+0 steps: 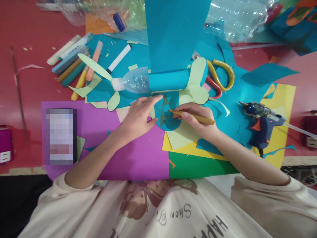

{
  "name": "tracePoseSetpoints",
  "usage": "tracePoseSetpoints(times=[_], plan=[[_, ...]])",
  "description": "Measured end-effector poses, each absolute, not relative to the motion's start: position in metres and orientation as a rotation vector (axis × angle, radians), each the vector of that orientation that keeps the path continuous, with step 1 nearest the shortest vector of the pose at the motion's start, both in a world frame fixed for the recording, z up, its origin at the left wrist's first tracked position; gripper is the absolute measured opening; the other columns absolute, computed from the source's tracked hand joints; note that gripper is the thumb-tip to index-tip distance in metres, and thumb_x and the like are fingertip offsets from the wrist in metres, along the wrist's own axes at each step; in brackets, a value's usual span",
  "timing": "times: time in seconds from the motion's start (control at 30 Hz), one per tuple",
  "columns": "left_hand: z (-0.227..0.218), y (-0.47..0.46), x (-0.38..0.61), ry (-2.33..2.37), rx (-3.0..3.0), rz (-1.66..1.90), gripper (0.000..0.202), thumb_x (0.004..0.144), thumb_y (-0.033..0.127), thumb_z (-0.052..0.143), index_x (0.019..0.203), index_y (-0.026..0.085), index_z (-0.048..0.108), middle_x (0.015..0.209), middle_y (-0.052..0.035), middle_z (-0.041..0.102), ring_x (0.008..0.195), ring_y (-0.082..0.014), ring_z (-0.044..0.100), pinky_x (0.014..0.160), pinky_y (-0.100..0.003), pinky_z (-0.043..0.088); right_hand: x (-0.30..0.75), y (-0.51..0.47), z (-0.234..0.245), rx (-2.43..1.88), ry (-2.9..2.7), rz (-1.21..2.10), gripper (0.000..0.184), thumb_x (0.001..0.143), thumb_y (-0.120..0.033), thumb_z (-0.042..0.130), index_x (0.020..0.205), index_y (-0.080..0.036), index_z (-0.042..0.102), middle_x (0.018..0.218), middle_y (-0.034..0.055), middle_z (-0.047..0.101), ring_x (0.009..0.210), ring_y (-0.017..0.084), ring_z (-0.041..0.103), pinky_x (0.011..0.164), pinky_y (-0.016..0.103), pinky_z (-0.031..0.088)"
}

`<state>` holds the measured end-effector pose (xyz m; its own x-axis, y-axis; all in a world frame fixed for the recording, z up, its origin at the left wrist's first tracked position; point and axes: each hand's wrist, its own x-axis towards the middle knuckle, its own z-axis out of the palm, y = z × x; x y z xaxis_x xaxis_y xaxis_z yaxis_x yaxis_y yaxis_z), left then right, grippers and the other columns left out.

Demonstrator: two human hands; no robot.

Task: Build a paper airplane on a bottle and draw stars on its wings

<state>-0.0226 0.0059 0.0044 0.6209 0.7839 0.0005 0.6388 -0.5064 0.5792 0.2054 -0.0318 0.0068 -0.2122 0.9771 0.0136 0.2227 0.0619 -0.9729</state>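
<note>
My right hand (196, 119) is closed round a mustard-yellow marker (195, 116), its tip resting on a round teal paper piece (167, 115) that bears yellow drawn lines. My left hand (138, 115) lies flat with fingers stretched, pressing on the left edge of that teal piece. Just beyond my hands lies a clear plastic bottle (135, 81) on its side, wrapped in a teal paper tube (168, 80) with pale green paper shapes (198, 82) stuck to both ends.
A blue glue gun (262, 124) lies at right on yellow paper. Scissors with yellow and red handles (220, 77) sit behind the bottle. Several markers (74, 64) lie at the far left. Purple (138, 155), green and teal sheets cover the red floor. A phone (60, 137) rests on the purple sheet.
</note>
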Motion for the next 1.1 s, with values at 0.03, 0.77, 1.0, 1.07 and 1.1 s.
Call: tracePoseSetpoints(times=[0.03,0.77,1.0,1.07,1.1], plan=[[0.004,0.006,-0.023,1.116,2.306,0.366,0.061,0.085,0.013,0.059,0.142,0.022,0.04,0.138,-0.0074,0.056,0.126,-0.0256,0.049,0.105,-0.042,0.041,0.205,-0.032,0.007,-1.24,-1.578,1.215,0.034,0.09,-0.052,0.058,0.094,-0.019,0.068,0.084,0.0059,0.076,0.077,0.017,0.074,0.069,0.028,0.06],[0.0,-0.003,-0.015,1.198,2.353,0.402,0.051,0.093,0.018,0.047,0.143,0.025,0.04,0.147,-0.0067,0.05,0.127,-0.0259,0.048,0.11,-0.045,0.031,0.199,-0.011,0.0,-1.272,-1.46,1.235,0.034,0.083,-0.054,0.066,0.091,-0.021,0.069,0.078,0.003,0.073,0.06,0.014,0.067,0.056,0.028,0.057],[-0.001,-0.001,-0.016,1.173,2.349,0.402,0.053,0.092,0.02,0.047,0.144,0.026,0.038,0.15,-0.0057,0.047,0.127,-0.0267,0.047,0.109,-0.045,0.032,0.203,-0.013,0.001,-1.289,-1.55,1.198,0.036,0.081,-0.055,0.067,0.092,-0.021,0.07,0.083,0.0036,0.074,0.069,0.017,0.068,0.063,0.031,0.056],[0.0,-0.001,-0.016,1.171,2.346,0.398,0.053,0.092,0.02,0.046,0.144,0.024,0.037,0.15,-0.0061,0.046,0.127,-0.0268,0.047,0.109,-0.045,0.032,0.204,-0.013,0.001,-1.292,-1.556,1.199,0.035,0.081,-0.055,0.067,0.093,-0.021,0.07,0.083,0.0038,0.073,0.069,0.017,0.068,0.064,0.031,0.056],[0.0,-0.001,-0.016,1.172,2.346,0.396,0.053,0.092,0.02,0.046,0.144,0.024,0.037,0.151,-0.0062,0.046,0.128,-0.0268,0.047,0.109,-0.045,0.032,0.204,-0.013,0.001,-1.296,-1.558,1.197,0.035,0.081,-0.054,0.067,0.093,-0.021,0.07,0.083,0.0039,0.073,0.07,0.017,0.068,0.064,0.031,0.056]])
